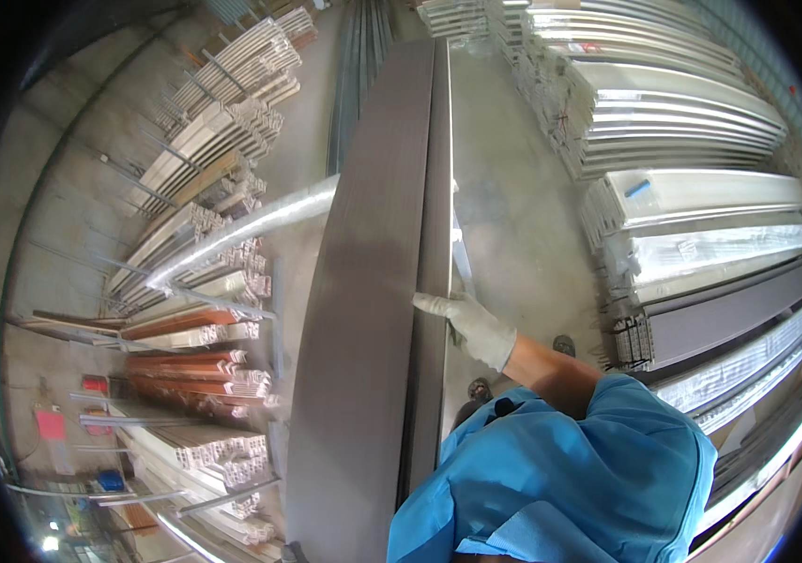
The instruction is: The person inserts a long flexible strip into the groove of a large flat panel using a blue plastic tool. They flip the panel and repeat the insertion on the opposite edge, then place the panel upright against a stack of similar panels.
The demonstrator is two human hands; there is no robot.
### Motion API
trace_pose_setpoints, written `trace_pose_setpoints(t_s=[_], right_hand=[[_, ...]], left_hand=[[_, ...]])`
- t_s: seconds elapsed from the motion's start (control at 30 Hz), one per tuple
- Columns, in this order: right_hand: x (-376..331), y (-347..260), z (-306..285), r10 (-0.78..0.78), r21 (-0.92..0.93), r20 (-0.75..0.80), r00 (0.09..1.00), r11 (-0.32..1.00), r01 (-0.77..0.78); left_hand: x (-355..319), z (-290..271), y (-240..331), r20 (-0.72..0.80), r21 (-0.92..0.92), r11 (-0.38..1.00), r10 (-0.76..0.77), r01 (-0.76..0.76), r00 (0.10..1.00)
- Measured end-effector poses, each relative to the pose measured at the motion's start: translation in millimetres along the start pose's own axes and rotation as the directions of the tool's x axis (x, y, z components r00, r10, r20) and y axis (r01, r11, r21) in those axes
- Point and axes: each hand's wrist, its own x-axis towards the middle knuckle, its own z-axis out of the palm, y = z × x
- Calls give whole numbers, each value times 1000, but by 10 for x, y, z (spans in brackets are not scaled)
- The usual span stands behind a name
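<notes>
A long dark grey-brown board (354,310) runs away from me through the middle of the view, with a lengthwise groove near its right side. My right hand (466,324), in a pale glove, grips its right edge. The thumb-side fingers lie on top, and the other fingers curl down past the edge, partly hidden. A blue sleeve (588,460) covers the upper arm and fills the lower right. My left hand does not show.
Racks with stacked profiles (222,450) line the left, some white and some red-brown. A silvery wrapped bundle (251,225) reaches toward the board. On the right lie stacks of pale wrapped panels (710,197) and a dark grey stack (729,314). Concrete floor (523,206) lies between.
</notes>
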Motion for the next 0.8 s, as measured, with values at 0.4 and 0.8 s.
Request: trace_pose_setpoints(t_s=[0.4,0.8], right_hand=[[-568,-759,-867,-65,82,-211,975,993,84],[-1255,-1237,-2384,-328,163,-454,829,884,439]], left_hand=[[-6,206,1692,52,58,937,341,-344,939],[-306,1045,3665,275,97,718,646,-689,712]])
